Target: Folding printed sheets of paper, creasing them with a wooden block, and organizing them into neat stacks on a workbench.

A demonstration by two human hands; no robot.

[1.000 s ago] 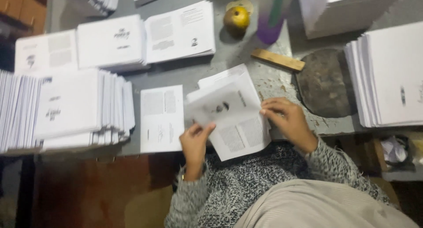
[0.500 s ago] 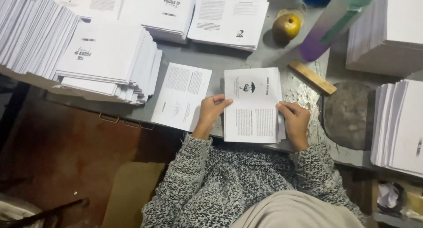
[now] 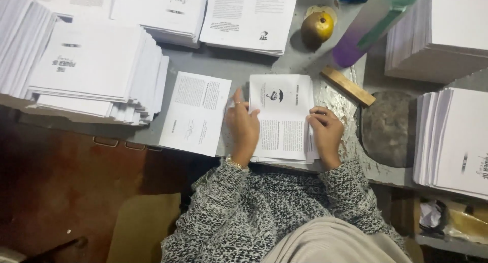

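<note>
Folded printed sheets [image 3: 282, 121] lie on the grey desk [image 3: 239, 65]; left hand [image 3: 244, 128] presses flat, fingers spread, right hand [image 3: 325, 136] pinches their edge.

We count two hands at work, a left hand [image 3: 243, 128] and a right hand [image 3: 325, 136], both resting on one small sheaf of printed sheets [image 3: 282, 118]. One loose printed sheet [image 3: 194, 112] lies just beside it. We count at least six paper stacks around the table, one yellow fruit [image 3: 317, 27], one purple bottle [image 3: 373, 24], one wooden block [image 3: 347, 86] and one dark round stone [image 3: 389, 128]
</note>
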